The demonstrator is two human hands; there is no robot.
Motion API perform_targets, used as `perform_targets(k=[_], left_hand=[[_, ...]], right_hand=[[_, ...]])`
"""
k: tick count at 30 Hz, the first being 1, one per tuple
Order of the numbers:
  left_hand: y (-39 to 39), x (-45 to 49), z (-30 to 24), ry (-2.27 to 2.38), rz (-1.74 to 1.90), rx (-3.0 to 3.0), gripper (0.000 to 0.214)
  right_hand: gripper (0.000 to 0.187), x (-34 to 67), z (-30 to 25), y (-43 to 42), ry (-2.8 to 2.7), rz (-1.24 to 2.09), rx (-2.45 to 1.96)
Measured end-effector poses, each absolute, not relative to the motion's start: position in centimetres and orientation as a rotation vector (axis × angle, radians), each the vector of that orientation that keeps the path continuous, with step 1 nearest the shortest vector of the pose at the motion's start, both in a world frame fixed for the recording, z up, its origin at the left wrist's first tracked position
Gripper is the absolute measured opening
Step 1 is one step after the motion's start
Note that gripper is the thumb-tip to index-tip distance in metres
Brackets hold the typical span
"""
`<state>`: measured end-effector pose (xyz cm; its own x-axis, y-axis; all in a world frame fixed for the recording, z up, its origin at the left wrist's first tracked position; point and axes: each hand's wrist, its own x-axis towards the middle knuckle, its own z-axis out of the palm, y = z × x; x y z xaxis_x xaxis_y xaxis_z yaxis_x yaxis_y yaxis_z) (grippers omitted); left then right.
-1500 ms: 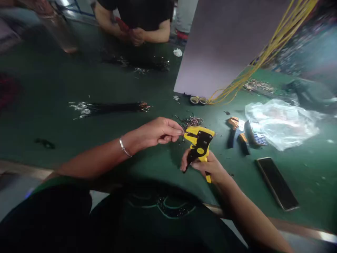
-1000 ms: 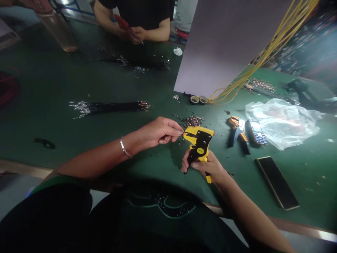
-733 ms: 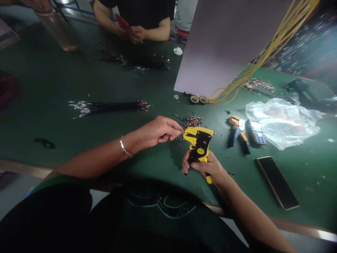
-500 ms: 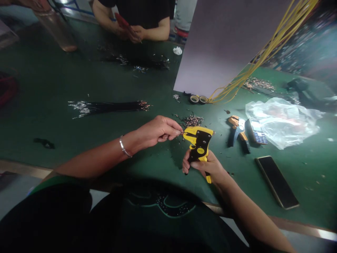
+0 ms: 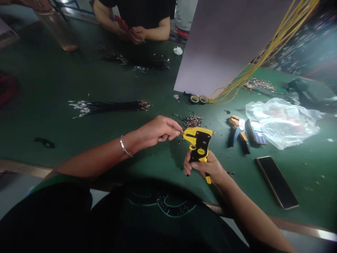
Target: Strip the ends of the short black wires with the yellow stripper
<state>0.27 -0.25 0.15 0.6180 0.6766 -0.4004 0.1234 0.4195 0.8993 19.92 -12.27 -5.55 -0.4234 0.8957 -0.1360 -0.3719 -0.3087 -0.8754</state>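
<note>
My right hand (image 5: 204,165) is wrapped round the handles of a yellow and black wire stripper (image 5: 201,140), whose jaws point left. Thumb and forefinger of my left hand (image 5: 160,130) are pinched together right at the mouth of those jaws. A short bit of thin dark wire (image 5: 182,133) shows between the fingertips and the jaws; most of it is hidden. Just behind the stripper lies a heap of small cut wire ends (image 5: 193,120). A bundle of black wires (image 5: 110,106) with bared ends rests on the green table beyond my left hand.
To the right lie an orange and blue stripper (image 5: 239,131), a keypad phone (image 5: 257,131), a smartphone (image 5: 277,182) and a clear plastic bag (image 5: 284,121). Yellow wires (image 5: 244,77) hang beside a grey panel (image 5: 221,42). Opposite, a person's hands (image 5: 134,34) hold a red tool.
The stripper's jaws look slightly more closed, and my right-hand fingers have shifted a little on the handles. My left hand stays put. The person opposite has moved their hands slightly.
</note>
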Motion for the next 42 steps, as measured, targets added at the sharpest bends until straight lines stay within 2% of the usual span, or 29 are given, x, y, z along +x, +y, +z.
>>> perform_targets(k=[31, 42], left_hand=[[0.4, 0.2, -0.8, 0.886, 0.484, 1.352, 0.004], [0.8, -0.3, -0.1, 0.82, 0.371, 1.509, 0.006]], right_hand=[[0.017, 19.1, -5.9, -12.7, -1.02, 1.739, -1.027], [0.013, 19.4, -6.6, -12.7, -1.021, 1.766, -0.985]])
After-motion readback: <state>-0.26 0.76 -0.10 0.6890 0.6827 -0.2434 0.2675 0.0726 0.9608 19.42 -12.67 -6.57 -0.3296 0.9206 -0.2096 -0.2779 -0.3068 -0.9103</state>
